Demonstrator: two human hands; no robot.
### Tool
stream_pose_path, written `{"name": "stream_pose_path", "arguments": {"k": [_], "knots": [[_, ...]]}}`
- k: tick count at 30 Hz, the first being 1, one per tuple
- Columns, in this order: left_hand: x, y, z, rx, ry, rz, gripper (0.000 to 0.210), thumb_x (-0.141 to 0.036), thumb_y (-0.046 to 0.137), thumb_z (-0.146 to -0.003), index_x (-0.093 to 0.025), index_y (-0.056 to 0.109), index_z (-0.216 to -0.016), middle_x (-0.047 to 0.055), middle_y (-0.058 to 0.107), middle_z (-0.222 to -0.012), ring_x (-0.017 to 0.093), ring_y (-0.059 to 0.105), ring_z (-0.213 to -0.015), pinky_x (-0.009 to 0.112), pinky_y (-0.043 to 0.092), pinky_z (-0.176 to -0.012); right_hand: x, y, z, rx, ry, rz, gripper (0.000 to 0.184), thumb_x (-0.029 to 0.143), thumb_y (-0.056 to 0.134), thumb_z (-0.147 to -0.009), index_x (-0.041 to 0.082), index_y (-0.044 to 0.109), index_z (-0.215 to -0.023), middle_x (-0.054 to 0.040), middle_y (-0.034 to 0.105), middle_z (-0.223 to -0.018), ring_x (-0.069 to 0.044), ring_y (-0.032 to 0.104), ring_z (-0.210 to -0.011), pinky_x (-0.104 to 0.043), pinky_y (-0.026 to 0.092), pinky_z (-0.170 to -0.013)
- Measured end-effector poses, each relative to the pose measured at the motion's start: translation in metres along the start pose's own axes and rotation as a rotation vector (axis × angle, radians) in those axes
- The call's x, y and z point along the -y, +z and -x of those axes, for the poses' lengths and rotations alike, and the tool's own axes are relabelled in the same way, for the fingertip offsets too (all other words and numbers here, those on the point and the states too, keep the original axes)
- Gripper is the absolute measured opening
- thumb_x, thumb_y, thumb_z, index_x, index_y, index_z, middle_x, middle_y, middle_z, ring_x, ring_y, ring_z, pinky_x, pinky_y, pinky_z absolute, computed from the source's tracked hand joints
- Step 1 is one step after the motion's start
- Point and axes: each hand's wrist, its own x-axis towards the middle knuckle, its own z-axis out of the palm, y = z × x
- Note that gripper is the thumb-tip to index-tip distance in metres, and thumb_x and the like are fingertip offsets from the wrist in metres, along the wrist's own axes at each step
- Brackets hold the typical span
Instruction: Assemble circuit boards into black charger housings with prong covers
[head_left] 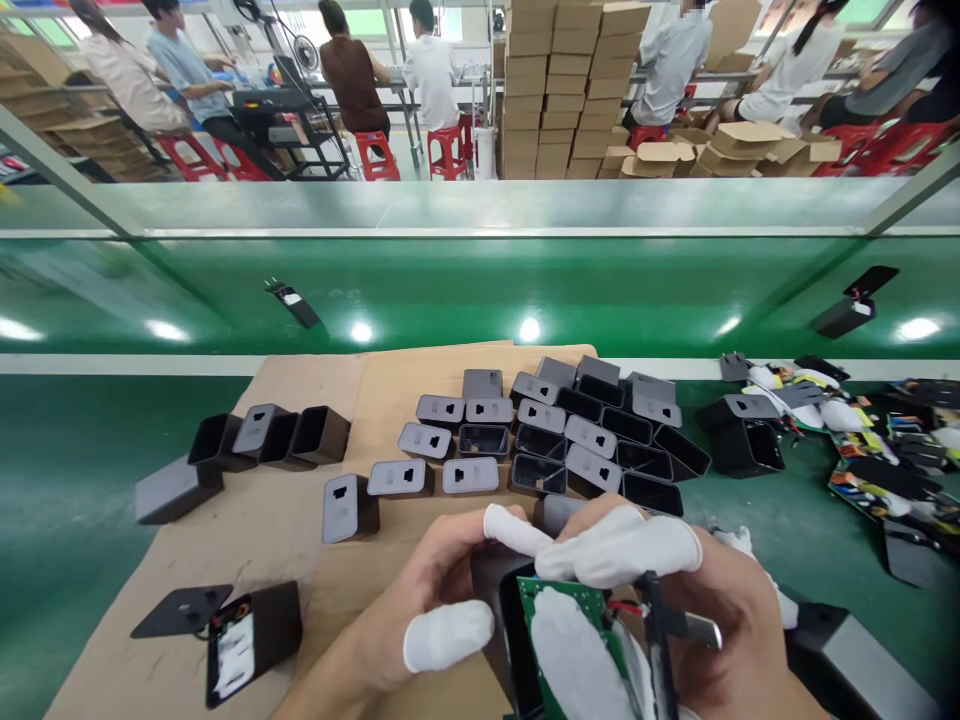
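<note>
My left hand [431, 590], with white finger cots on its thumb and a finger, grips a black box-shaped plastic housing [491, 580] by its side. At the housing's open mouth is a green circuit board [528, 592], largely covered by a white pasty patch [574, 655]. My right hand [727, 610] is closed around the black cover [654, 640] beside the board, with a metal prong [701, 630] jutting out. Red wires [624, 607] run between board and cover. The cot-covered fingertips of both hands meet over the housing. The right thumb is hidden.
Several grey-topped housings [470, 475] stand on the cardboard [390, 375]. An opened unit [274, 625] lies at left, its lid [184, 610] hanging off. Circuit boards [892, 460] are heaped at right. A closed housing [862, 650] lies near my right arm. People sit beyond the partition.
</note>
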Motion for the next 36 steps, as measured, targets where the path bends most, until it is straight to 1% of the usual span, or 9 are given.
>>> {"name": "stream_pose_path", "arguments": {"k": [4,8,10,14,19,25,30,33,36], "knots": [[-0.003,0.001,-0.002,0.097,-0.023,0.098,0.046,-0.047,0.083,-0.095,-0.029,0.075,-0.137,0.012,0.076,-0.125,0.032,0.078,-0.113,0.048,0.065,-0.101,-0.006,-0.007,0.000,0.105,-0.059,0.047,0.055,0.016,0.101,-0.072,0.033,0.084,-0.121,-0.0071,0.081,-0.097,-0.026,0.079,-0.081,-0.034,0.069,-0.069],[-0.002,0.000,-0.002,0.102,-0.008,0.086,0.046,-0.045,0.082,-0.097,-0.031,0.075,-0.140,0.012,0.075,-0.129,0.032,0.078,-0.114,0.048,0.065,-0.102,-0.014,-0.009,0.001,0.072,-0.093,0.036,0.069,0.033,0.112,-0.062,0.033,0.083,-0.124,-0.0082,0.082,-0.104,-0.027,0.080,-0.083,-0.033,0.069,-0.068],[0.000,-0.002,-0.001,0.104,-0.003,0.072,0.048,-0.047,0.082,-0.096,-0.031,0.074,-0.141,0.012,0.074,-0.131,0.032,0.078,-0.114,0.047,0.065,-0.101,-0.014,-0.009,0.001,0.082,-0.099,0.035,0.068,0.036,0.111,-0.064,0.034,0.083,-0.126,-0.0078,0.082,-0.104,-0.026,0.080,-0.083,-0.033,0.069,-0.068],[0.003,-0.004,0.001,0.075,-0.019,0.054,0.049,-0.048,0.083,-0.095,-0.029,0.075,-0.140,0.012,0.074,-0.127,0.031,0.076,-0.112,0.045,0.065,-0.099,-0.006,-0.011,-0.003,0.160,-0.086,0.084,0.060,0.024,0.103,-0.073,0.035,0.083,-0.129,-0.0079,0.082,-0.103,-0.027,0.078,-0.086,-0.037,0.070,-0.074],[0.004,-0.003,0.000,0.086,0.011,0.070,0.047,-0.044,0.082,-0.096,-0.030,0.074,-0.141,0.011,0.074,-0.123,0.031,0.077,-0.112,0.047,0.065,-0.101,0.001,-0.012,-0.006,0.168,-0.073,0.106,0.064,0.012,0.098,-0.072,0.035,0.082,-0.130,-0.0080,0.082,-0.102,-0.026,0.074,-0.084,-0.037,0.070,-0.074],[0.011,-0.008,0.005,0.112,0.010,0.076,0.049,-0.043,0.078,-0.100,-0.037,0.070,-0.148,0.012,0.075,-0.138,0.034,0.076,-0.125,0.050,0.063,-0.107,-0.007,-0.017,-0.004,0.232,-0.074,0.129,0.070,0.012,0.099,-0.072,0.036,0.080,-0.134,-0.0088,0.083,-0.112,-0.028,0.075,-0.097,-0.038,0.071,-0.081],[0.016,-0.011,0.004,0.171,0.048,0.092,0.053,-0.043,0.076,-0.102,-0.032,0.064,-0.152,0.015,0.069,-0.145,0.036,0.073,-0.128,0.053,0.063,-0.108,-0.011,-0.018,-0.003,0.256,-0.070,0.171,0.071,0.013,0.100,-0.073,0.038,0.078,-0.136,-0.0086,0.083,-0.115,-0.031,0.074,-0.109,-0.041,0.071,-0.090],[0.012,-0.010,0.002,0.175,0.001,0.109,0.049,-0.042,0.075,-0.102,-0.031,0.067,-0.149,0.014,0.069,-0.143,0.036,0.072,-0.129,0.053,0.061,-0.111,-0.009,-0.016,-0.003,0.246,-0.050,0.173,0.069,0.014,0.101,-0.073,0.039,0.078,-0.133,-0.0066,0.080,-0.114,-0.030,0.073,-0.109,-0.039,0.069,-0.089],[0.009,-0.006,0.002,0.148,-0.018,0.095,0.046,-0.041,0.073,-0.104,-0.035,0.068,-0.149,0.011,0.068,-0.147,0.035,0.070,-0.132,0.052,0.059,-0.113,-0.006,-0.015,-0.005,0.240,-0.002,0.178,0.070,0.011,0.100,-0.071,0.040,0.077,-0.131,-0.0047,0.075,-0.114,-0.027,0.073,-0.107,-0.034,0.067,-0.084]]}}
